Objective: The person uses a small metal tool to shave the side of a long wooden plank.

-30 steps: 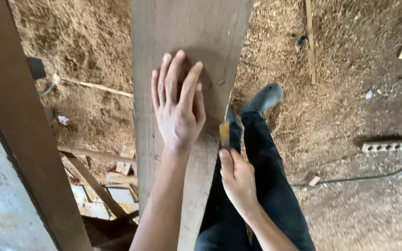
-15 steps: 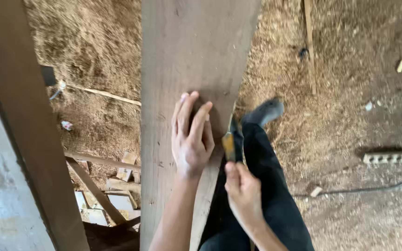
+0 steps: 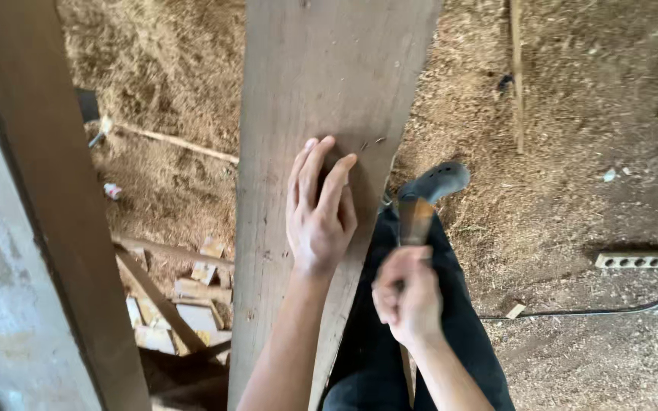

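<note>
A wide brown wooden plank (image 3: pixel 310 99) runs from the top of the view down past my knees. My left hand (image 3: pixel 318 207) lies flat on its right half, fingers pointing up. My right hand (image 3: pixel 408 298) is closed around a hand tool (image 3: pixel 416 219) with a wooden handle and a dark metal blade; it sits right beside the plank's slanted right edge. My dark trouser leg (image 3: pixel 451 335) and grey shoe (image 3: pixel 437 181) show under the tool.
The floor is covered in sawdust (image 3: pixel 565 183). A white power strip (image 3: pixel 634 261) with its cable lies at the right. Wood offcuts (image 3: pixel 192 285) are piled at lower left. A thick wooden post (image 3: pixel 47 205) stands at the left.
My left hand has slid a little down the plank. My right hand and the tool have shifted with the view, staying at the plank's right edge.
</note>
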